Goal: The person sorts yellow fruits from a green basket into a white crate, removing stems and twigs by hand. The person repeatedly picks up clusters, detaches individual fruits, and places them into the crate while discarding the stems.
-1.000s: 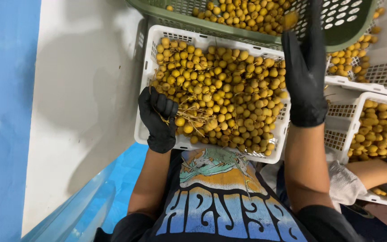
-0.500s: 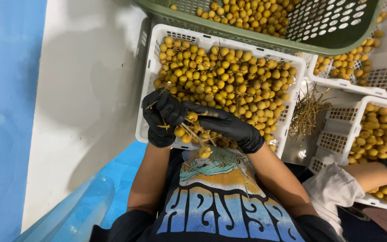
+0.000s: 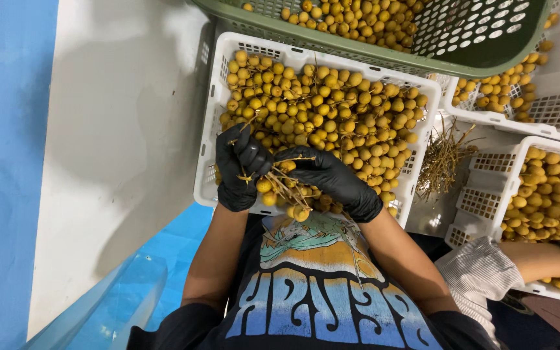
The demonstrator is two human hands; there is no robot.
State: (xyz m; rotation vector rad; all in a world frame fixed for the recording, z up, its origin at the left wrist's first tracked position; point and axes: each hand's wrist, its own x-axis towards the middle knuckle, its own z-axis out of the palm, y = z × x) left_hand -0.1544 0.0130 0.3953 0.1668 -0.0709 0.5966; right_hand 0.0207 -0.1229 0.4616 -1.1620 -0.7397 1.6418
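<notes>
A green perforated basket [image 3: 487, 45] stands at the far side, filled with small yellow round fruits. To the right are two more white crates [image 3: 552, 116] — the nearer one [image 3: 487, 194] also holds the same yellow fruits. Between the crates lies a small pile of dry bare twigs [image 3: 442, 162]. On the left there is a white wall panel [image 3: 124, 142] beside a blue surface [image 3: 8, 162]. At the near right a striped sleeve [image 3: 481, 275] of another person comes in — the arm lies over the crate.
</notes>
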